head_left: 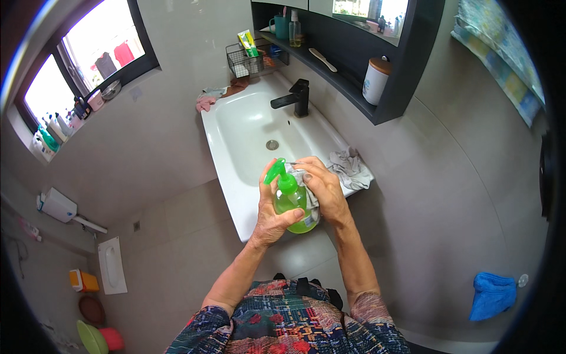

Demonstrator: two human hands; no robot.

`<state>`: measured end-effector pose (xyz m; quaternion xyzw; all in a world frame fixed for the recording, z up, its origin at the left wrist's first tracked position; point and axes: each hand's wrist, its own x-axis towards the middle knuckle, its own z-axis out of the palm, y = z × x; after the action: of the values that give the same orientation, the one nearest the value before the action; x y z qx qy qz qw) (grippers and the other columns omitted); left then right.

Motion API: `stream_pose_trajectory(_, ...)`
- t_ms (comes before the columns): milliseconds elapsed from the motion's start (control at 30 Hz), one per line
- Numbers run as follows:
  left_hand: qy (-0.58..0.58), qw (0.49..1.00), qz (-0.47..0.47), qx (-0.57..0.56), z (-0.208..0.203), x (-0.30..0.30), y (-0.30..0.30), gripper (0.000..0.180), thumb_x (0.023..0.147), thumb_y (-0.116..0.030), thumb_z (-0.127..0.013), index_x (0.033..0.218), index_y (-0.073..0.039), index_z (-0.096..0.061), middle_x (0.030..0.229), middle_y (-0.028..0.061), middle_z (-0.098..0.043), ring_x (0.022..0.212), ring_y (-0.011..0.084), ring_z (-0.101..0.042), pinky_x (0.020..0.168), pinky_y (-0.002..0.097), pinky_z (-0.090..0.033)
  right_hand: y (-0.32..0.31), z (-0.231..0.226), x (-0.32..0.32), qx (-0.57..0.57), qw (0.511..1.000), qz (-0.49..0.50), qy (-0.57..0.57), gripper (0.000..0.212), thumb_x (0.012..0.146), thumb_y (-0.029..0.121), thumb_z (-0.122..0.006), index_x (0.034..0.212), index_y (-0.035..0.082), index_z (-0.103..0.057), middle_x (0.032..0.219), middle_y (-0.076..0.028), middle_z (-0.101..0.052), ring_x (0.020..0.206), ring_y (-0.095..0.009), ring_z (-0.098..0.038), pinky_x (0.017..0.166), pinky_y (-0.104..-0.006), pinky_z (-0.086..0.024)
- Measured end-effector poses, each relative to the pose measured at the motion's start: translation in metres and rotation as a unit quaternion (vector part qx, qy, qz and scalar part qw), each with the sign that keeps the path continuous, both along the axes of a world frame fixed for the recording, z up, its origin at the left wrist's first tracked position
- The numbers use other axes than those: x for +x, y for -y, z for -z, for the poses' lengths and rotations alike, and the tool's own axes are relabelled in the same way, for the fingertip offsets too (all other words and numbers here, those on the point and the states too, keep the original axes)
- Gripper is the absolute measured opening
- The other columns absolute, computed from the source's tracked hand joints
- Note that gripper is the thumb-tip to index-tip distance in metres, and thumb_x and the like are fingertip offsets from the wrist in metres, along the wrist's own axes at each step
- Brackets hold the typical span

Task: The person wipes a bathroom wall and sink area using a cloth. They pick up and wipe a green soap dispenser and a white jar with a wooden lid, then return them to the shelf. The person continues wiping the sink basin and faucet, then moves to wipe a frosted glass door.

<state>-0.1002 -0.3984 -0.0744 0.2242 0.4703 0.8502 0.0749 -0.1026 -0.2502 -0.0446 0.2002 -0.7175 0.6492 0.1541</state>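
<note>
A clear pump bottle (285,203) of green liquid with a bright green pump head is held upright over the near edge of the white sink (230,171). My left hand (269,215) is wrapped around its left side, thumb across the front. In my right hand (327,192) a pale grey cloth (311,200) is pressed against the bottle's right side; the fingers reach over near the pump collar. Part of the cloth is hidden behind my fingers. Another crumpled grey-white cloth (351,168) lies on the sink's right corner.
Behind the basin stands a black faucet (299,97). A dark shelf (348,79) juts out above, bearing a white canister (375,82) with a brown lid. Pink and brown cloths (206,102) and a wire basket (247,63) sit at the far rim.
</note>
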Motion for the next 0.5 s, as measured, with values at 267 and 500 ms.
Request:
stream_pose_trajectory(267, 0.051, 0.998, -0.025, 0.040, 0.018, -0.012, 0.000, 0.082, 0.071, -0.011, -0.075, 0.135, -0.017, -0.025, 0.115, 0.0072, -0.047, 0.105, 0.0176, -0.051, 0.090, 0.0329, -0.046, 0.030, 0.023, 0.038, 0.123, 0.939, 0.242, -0.212, 0.025, 0.086, 0.013, -0.058, 0.107, 0.000, -0.062, 0.114, -0.016, -0.050, 0.100, -0.029, -0.046, 0.086, -0.0386, -0.041)
stream_pose_trajectory(500, 0.017, 0.999, 0.027, -0.042, 0.015, -0.008, -0.001, 0.089, 0.067, -0.018, -0.079, 0.136, -0.013, -0.023, 0.120, 0.0083, -0.043, 0.113, 0.0199, -0.047, 0.095, 0.0341, -0.043, 0.012, 0.006, 0.030, 0.095, 0.971, 0.186, -0.113, 0.025, 0.088, 0.010, -0.052, 0.108, -0.003, -0.060, 0.113, -0.015, -0.052, 0.100, -0.028, -0.045, 0.088, -0.0366, -0.039)
